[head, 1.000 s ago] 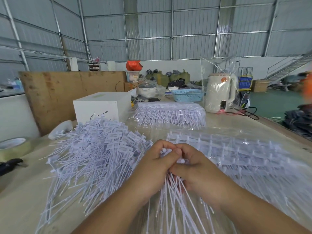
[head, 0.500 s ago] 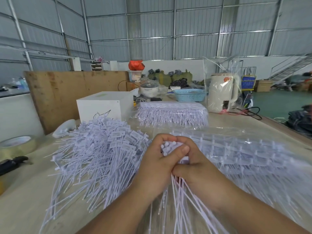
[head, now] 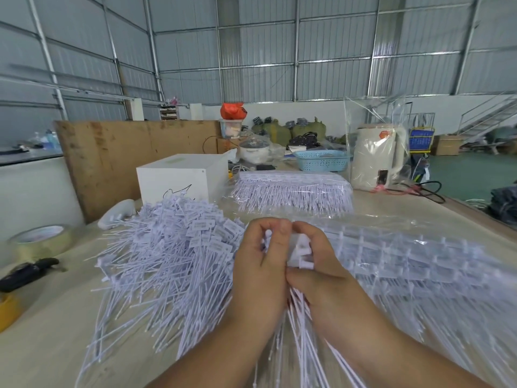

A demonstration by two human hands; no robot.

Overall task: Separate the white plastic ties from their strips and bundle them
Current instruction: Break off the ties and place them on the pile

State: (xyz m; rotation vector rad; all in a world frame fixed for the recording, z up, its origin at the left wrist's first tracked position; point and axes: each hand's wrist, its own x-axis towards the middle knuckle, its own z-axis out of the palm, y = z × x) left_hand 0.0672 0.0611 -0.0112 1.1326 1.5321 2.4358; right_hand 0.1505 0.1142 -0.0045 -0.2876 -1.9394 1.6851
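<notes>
Both hands meet just right of the loose tie pile [head: 167, 259]: left hand [head: 260, 270] and right hand [head: 321, 270] curl fingers around a bunch of white ties [head: 298, 250], tails hanging toward the person. Tie strips in plastic [head: 419, 264] lie further right on the surface [head: 42, 345].

Two hands, the left hand [head: 260, 264] and the right hand [head: 321, 273], meet over a table [head: 42, 345], gripping a bunch of white plastic ties [head: 299, 250] between them. A loose heap of ties [head: 165, 253] lies to the left, bagged strips [head: 414, 264] to the right.
</notes>
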